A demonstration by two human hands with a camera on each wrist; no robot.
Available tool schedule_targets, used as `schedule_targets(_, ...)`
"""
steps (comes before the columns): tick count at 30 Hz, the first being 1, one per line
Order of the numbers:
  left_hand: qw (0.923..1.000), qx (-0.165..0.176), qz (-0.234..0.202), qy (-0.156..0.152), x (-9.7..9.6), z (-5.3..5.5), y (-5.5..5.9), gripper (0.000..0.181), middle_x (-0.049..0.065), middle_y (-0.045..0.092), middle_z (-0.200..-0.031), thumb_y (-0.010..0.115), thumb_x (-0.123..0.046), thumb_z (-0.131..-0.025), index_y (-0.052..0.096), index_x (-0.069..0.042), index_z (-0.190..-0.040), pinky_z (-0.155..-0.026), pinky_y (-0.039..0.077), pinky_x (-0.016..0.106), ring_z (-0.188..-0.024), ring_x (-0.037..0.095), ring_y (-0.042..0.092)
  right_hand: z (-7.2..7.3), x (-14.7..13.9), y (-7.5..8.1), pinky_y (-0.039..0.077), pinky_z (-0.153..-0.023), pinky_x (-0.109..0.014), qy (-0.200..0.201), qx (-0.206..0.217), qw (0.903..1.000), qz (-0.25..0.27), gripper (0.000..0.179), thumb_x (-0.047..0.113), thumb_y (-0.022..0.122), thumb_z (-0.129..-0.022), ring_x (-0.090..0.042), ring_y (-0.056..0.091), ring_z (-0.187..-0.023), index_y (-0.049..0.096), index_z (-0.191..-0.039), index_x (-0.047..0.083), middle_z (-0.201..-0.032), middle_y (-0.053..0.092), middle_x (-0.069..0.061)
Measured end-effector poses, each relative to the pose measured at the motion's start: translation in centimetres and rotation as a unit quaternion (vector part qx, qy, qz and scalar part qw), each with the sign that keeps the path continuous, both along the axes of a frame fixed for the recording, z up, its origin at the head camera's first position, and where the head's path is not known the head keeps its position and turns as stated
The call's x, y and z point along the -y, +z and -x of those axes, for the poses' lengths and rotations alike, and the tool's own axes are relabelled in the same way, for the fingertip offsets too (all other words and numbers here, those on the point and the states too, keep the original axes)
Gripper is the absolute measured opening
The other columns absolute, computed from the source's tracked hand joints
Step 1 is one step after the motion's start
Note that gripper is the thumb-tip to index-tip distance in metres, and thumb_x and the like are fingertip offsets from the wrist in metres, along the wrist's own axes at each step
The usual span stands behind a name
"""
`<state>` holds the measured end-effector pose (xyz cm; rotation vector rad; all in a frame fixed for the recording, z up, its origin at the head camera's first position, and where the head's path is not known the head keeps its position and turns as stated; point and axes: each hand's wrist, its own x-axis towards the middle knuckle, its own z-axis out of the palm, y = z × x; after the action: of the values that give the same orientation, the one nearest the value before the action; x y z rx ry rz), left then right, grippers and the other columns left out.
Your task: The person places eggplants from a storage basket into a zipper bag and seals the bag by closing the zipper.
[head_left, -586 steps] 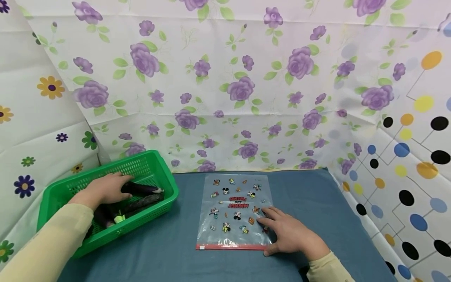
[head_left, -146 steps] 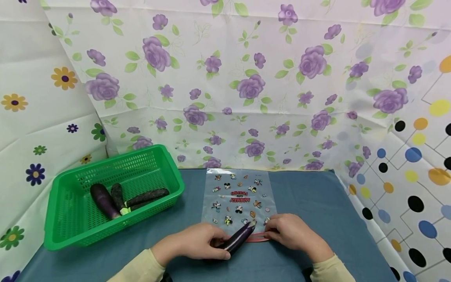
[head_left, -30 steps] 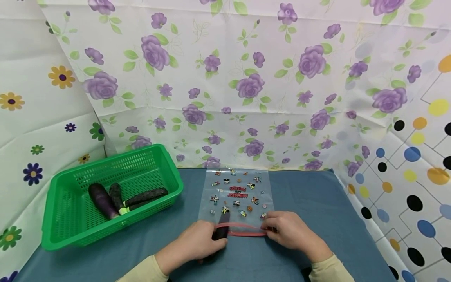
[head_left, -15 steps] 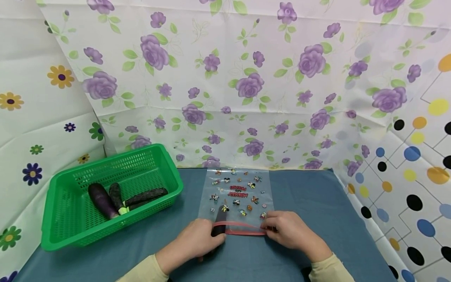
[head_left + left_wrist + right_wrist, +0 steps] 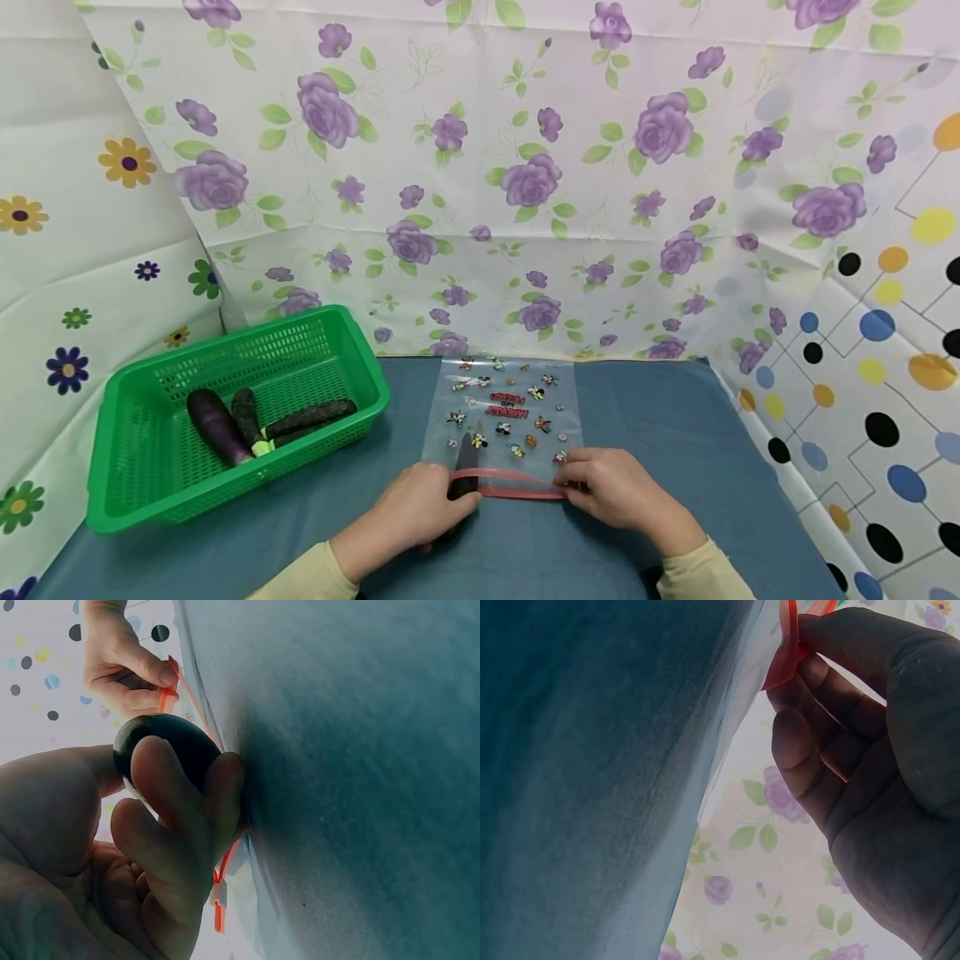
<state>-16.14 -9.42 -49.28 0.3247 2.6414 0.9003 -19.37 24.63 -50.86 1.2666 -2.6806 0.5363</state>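
A clear zip bag (image 5: pixel 506 454) printed with cartoon figures lies flat, its red-edged mouth parted toward me. My left hand (image 5: pixel 420 504) grips a dark eggplant (image 5: pixel 467 457), whose far half shows through the film inside the bag; the hand covers its near part. In the left wrist view the eggplant's rounded end (image 5: pixel 166 739) sits between thumb and fingers, and a white slider (image 5: pixel 218 893) hangs on the red edge below. My right hand (image 5: pixel 615 489) pinches the right corner of the mouth. From the right wrist, the red zip strip (image 5: pixel 782 667) is between thumb and forefinger.
On the left stands a green perforated basket (image 5: pixel 135 492) holding a thick eggplant (image 5: pixel 213 425) and dark bumpy cucumbers (image 5: pixel 311 419). A blue cloth (image 5: pixel 637 408) covers the table. Floral sheeting (image 5: pixel 495 275) rises behind it, and dotted sheeting (image 5: pixel 885 375) borders the right.
The left hand went from the basket to the bag, bringing an eggplant. Its tip, above the bag 4.9 s ago, is now inside and has slid slightly farther in. The right hand stays put.
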Motion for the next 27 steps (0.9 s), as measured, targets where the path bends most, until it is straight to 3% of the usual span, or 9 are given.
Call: schedule_targets(27,0.9999,0.002,-0.007,0.008,0.35,-0.19,-0.22,0.061,-0.005,0.051,-0.042,0.074,-0.061,-0.103,0.062,-0.019,-0.059,-0.043,0.044,0.034,-0.034,0.014,0.055,0.05,-0.04,-0.1,0.059,-0.068,-0.029,-0.001,0.0,1.0,0.002,0.018,0.011,0.089,-0.095,0.001,0.066,-0.081,0.086,-0.104,0.026,-0.099,0.071,0.014)
